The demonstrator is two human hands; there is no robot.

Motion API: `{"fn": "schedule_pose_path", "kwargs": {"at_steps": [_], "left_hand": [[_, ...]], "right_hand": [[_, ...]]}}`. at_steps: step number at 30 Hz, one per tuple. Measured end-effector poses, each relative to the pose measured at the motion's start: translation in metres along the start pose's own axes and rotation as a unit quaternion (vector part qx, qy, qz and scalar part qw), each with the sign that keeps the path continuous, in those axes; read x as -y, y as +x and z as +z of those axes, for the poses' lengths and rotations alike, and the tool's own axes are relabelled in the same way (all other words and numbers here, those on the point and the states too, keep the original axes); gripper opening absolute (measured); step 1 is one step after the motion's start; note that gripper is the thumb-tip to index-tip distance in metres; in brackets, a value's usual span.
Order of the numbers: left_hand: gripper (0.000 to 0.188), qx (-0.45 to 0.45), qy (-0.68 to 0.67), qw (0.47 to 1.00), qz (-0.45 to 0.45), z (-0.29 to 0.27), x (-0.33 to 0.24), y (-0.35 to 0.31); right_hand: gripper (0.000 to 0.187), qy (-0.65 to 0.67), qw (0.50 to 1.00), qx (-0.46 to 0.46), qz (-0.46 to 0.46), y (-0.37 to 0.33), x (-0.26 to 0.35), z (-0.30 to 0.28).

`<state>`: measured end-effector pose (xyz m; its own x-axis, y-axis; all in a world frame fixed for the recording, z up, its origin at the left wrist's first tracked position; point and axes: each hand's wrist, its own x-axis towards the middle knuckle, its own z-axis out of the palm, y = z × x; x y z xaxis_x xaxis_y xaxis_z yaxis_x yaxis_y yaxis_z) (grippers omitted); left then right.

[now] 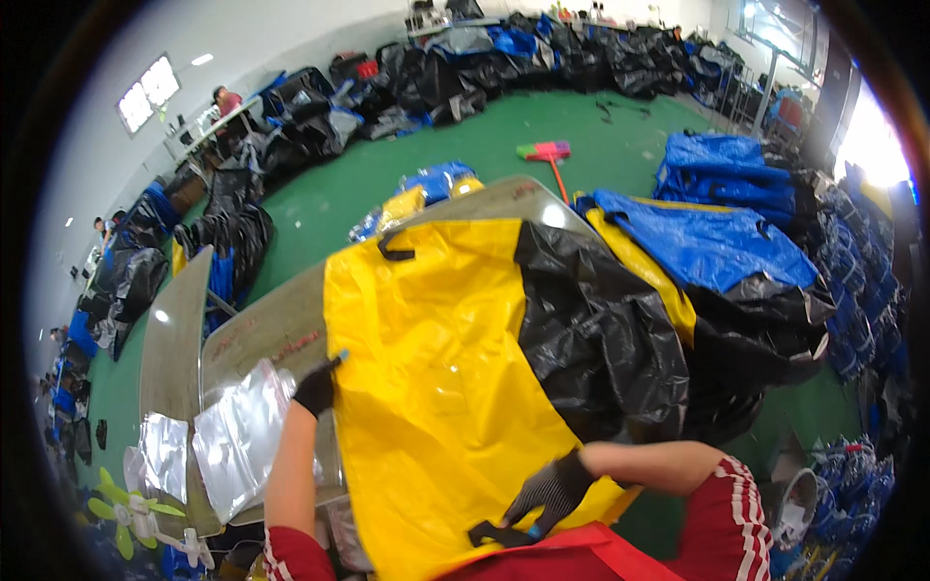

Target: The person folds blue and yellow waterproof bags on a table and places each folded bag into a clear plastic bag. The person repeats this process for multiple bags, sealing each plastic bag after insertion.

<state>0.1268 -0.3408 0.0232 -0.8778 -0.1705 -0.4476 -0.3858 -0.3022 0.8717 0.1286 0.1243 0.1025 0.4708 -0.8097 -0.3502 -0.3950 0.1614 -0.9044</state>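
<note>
A large yellow and black tarpaulin bag (436, 368) lies spread over the table in front of me, its yellow part to the left and its black part to the right. A black strap handle (397, 254) shows near its far edge. My left hand (316, 389), in a dark glove with a blue fingertip, is closed at the bag's left edge. Low on the yellow part, my right hand (554, 492), in a grey-black glove, reaches down with its fingers closed around another black strap (492, 534). Part of that strap is hidden under the fingers.
Clear plastic sleeves (242, 436) lie on the table (262, 334) at the left. Blue, yellow and black bags (707, 237) are heaped at the right. Beyond the table, a broom (547, 155) and wrapped bundles (417, 198) rest on the green floor. A small fan (131, 508) stands lower left.
</note>
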Motion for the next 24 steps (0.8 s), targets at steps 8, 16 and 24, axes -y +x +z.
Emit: {"fn": "schedule_pose_path", "kwargs": {"at_steps": [8, 16, 24], "left_hand": [[0.039, -0.109, 0.088, 0.968, 0.207, 0.026, 0.014, -0.067], [0.040, -0.285, 0.330, 0.887, 0.151, -0.039, -0.006, -0.094], [0.100, -0.341, 0.696, 0.621, 0.116, -0.048, 0.013, -0.095]], "right_hand": [[0.039, -0.150, 0.489, -0.530, 0.676, -0.152, -0.129, -0.126], [0.039, -0.270, 0.606, -0.526, 0.532, -0.191, -0.155, -0.152], [0.039, -0.218, 0.642, -0.506, 0.533, -0.180, -0.161, -0.160]]}}
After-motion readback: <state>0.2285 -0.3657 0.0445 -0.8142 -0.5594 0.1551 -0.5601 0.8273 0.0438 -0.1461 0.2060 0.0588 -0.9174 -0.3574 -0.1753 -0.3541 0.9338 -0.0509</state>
